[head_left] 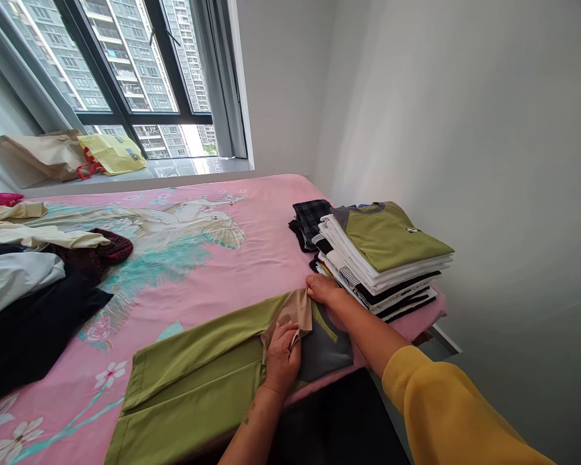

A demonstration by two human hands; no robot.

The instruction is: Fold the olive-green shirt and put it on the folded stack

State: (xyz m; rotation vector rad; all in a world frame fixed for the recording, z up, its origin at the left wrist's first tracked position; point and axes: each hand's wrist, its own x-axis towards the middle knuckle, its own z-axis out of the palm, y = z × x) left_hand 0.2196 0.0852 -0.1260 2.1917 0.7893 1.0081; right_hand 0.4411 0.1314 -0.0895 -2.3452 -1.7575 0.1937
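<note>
An olive-green shirt with a grey part and a tan sleeve lies along the near edge of the bed, its side folded over in a long strip. My left hand is closed on the tan sleeve's lower part, with a bit of cloth showing between the fingers. At the sleeve's upper right corner, my right hand pinches the shirt's edge; some of its fingertips are hidden. Just beyond that hand rises a stack of folded shirts, topped by a green one with grey shoulders.
Dark checked folded clothes sit behind the stack. Loose clothes are heaped on the left of the pink flowered bedsheet. A paper bag and a yellow bag lie on the windowsill. A wall stands to the right.
</note>
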